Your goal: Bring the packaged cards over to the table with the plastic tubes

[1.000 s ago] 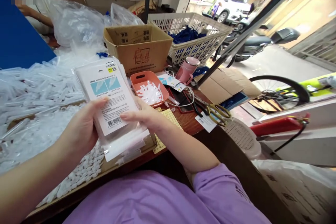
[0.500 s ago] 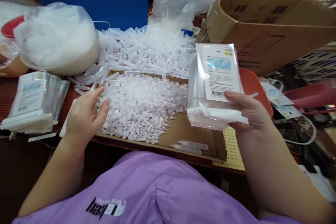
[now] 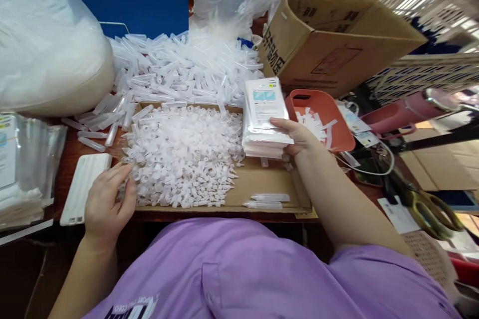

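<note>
My right hand (image 3: 301, 142) grips a stack of clear plastic packets (image 3: 264, 109) with printed cards inside, thumb on top. The stack is above the right part of a shallow cardboard tray (image 3: 258, 179). A heap of small translucent nozzle-like tips (image 3: 183, 154) covers the tray's left and middle, and a pair of pointed clear tubes (image 3: 267, 201) lies near its front edge. By the tray's left edge is my left hand (image 3: 110, 202), fingers loosely bent and thumb apart, with nothing visible in it. Beside it lies a flat white plastic block (image 3: 84, 184).
More packets (image 3: 30, 159) stand at the far left, below a bulging white bag (image 3: 52, 50). Loose clear tubes (image 3: 190, 70) pile up behind the tray. On the right are a cardboard box (image 3: 333, 57), an orange bin (image 3: 342, 134) with white strips, a pink tumbler (image 3: 411, 109) and scissors (image 3: 430, 209).
My right hand has moved the packet stack left, lower and farther from me. My left hand has drawn slightly back toward me. The view has turned right, showing more of the right side.
</note>
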`<control>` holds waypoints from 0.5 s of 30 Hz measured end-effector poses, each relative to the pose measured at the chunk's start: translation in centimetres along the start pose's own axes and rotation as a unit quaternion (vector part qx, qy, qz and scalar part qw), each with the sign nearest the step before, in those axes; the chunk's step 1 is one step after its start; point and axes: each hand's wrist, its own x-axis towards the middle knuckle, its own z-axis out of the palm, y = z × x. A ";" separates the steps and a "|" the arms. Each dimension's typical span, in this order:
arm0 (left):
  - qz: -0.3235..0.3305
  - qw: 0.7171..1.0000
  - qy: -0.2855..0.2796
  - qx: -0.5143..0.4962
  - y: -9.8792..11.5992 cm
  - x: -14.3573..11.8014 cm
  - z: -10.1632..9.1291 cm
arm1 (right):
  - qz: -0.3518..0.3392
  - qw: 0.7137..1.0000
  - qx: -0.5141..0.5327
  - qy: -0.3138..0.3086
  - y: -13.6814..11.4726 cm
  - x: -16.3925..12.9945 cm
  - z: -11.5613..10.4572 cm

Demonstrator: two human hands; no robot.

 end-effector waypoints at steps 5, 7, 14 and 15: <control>0.025 0.999 -0.030 -0.014 1.0 1.3 1.4 | 0.080 0.995 0.042 -0.032 0.1 0.9 -0.7; 0.023 0.999 -0.038 -0.019 1.4 1.8 1.7 | 0.090 0.994 0.051 -0.043 0.1 1.2 -1.0; 0.068 0.996 -0.055 -0.010 2.6 3.1 2.3 | 0.053 0.997 0.031 -0.053 -0.3 1.3 -1.2; 0.070 0.996 -0.062 -0.009 2.7 3.2 2.4 | 0.043 0.997 0.019 -0.055 -0.3 1.3 -1.2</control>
